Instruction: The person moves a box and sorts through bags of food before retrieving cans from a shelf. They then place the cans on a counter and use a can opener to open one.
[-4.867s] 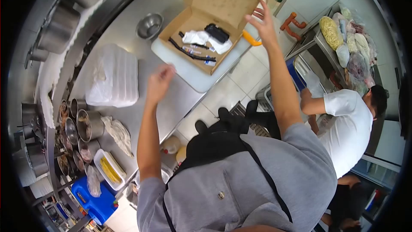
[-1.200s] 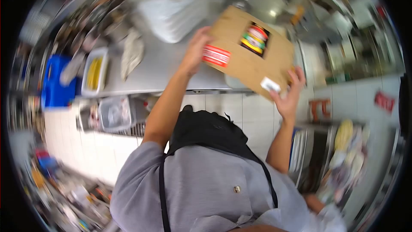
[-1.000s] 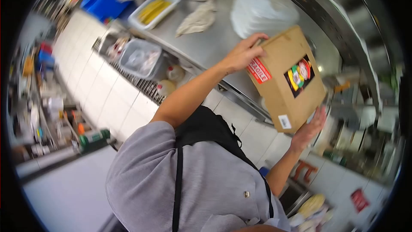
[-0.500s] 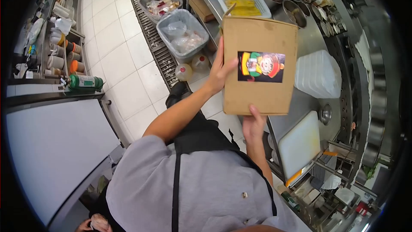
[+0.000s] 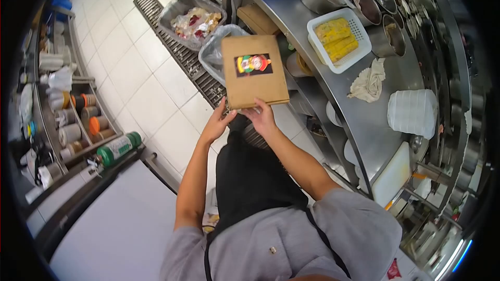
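A flat, closed cardboard box with a dark, colourful cartoon picture on its top is held out in front of me. My right hand grips its near edge, with the thumb side against the cardboard and part of the fingers hidden below. At the near left corner, my left hand holds the box too, its fingertips against the corner. The box covers part of a lined grey bin.
To the right runs a steel counter with a white basket of yellow food, a crumpled cloth, stacked clear containers and a cutting board. A second bin holds rubbish. A green gas cylinder lies left.
The box has moved left and away from the counter, now over the floor and bin. My left hand has shifted from its left side to the near corner. The cloth has come into view.
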### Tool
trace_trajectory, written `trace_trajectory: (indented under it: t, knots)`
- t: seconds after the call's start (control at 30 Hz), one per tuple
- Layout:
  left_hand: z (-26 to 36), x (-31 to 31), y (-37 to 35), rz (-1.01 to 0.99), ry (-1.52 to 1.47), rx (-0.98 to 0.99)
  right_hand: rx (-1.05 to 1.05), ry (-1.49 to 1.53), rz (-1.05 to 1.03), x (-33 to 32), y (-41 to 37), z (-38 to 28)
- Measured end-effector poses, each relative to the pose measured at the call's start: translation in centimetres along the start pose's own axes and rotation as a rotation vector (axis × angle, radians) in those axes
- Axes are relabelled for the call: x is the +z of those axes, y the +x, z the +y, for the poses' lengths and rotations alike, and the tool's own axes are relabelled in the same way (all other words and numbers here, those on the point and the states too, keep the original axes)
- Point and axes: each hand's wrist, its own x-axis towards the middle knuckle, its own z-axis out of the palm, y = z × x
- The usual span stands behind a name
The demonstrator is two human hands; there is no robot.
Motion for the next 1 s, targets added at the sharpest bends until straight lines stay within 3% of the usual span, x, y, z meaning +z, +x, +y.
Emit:
trace_trajectory:
  t: [0.03,0.07,0.13,0.23,0.4,0.47,0.57,0.6,0.63,0.67,0.7,0.8,0.83,0.87,0.9,0.93,0.97,1.0]
  knots:
    - [0.1,-0.9,0.6,0.019,0.121,0.047,-0.041,0.128,-0.012,0.9,2.9,-0.2]
    - [-0.7,-1.5,0.8,0.088,0.062,0.157,-0.082,0.26,-0.022,1.9,5.4,-0.4]
    - [-1.3,-2.9,0.1,0.121,0.044,0.074,-0.171,0.373,0.016,5.0,9.7,-1.9]
    - [-7.4,-5.6,-0.6,0.092,0.211,-0.06,-0.27,0.507,-0.02,8.4,15.8,-4.2]
    - [-9.7,-6.8,-3.7,0.103,0.156,-0.278,-0.426,0.618,0.018,13.9,22.7,-7.9]
    - [-9.4,-7.1,-3.9,0.124,0.166,-0.319,-0.496,0.673,0.198,15.3,25.5,-9.0]
    - [-8.4,-7.1,-2.9,0.168,0.121,-0.335,-0.357,0.504,0.081,13.6,31.0,-7.8]
    - [-8.3,-7.3,-2.4,0.149,0.116,-0.315,-0.601,0.292,0.044,12.5,33.6,-5.5]
    - [-7.8,-7.1,-2.1,0.142,0.118,-0.315,-0.524,0.227,0.132,13.0,28.5,-6.5]
    - [-7.6,-7.3,-1.1,0.114,0.131,-0.314,-0.308,-0.152,0.242,13.5,23.9,-8.6]
    - [-7.3,-7.4,-0.1,0.093,0.139,-0.308,-0.376,-0.394,0.288,12.1,23.7,-7.3]
    - [-4.7,-6.3,2.4,0.002,0.225,-0.264,-0.562,-0.895,0.064,4.2,16.4,-4.2]
    - [-3.6,-5.5,3.5,-0.029,0.279,-0.257,-0.28,-1.107,0.003,1.0,14.0,-4.0]
    - [-2.1,-4.5,4.6,-0.071,0.328,-0.227,-0.244,-0.956,0.028,-2.2,10.6,-2.9]
    - [-0.5,-3.1,5.9,-0.118,0.351,-0.199,-0.044,-0.923,0.083,-5.1,6.3,-3.1]
    - [1.3,-1.8,7.1,-0.231,0.417,-0.155,-0.369,-1.071,0.181,-8.9,3.7,-1.5]
    - [3.3,-0.5,8.3,-0.335,0.487,-0.112,-0.528,-1.215,0.141,-16.3,4.3,1.6]
    - [5.5,1.3,9.4,-0.471,0.585,-0.067,-0.206,-1.33,0.244,-16.7,-2.0,-1.1]
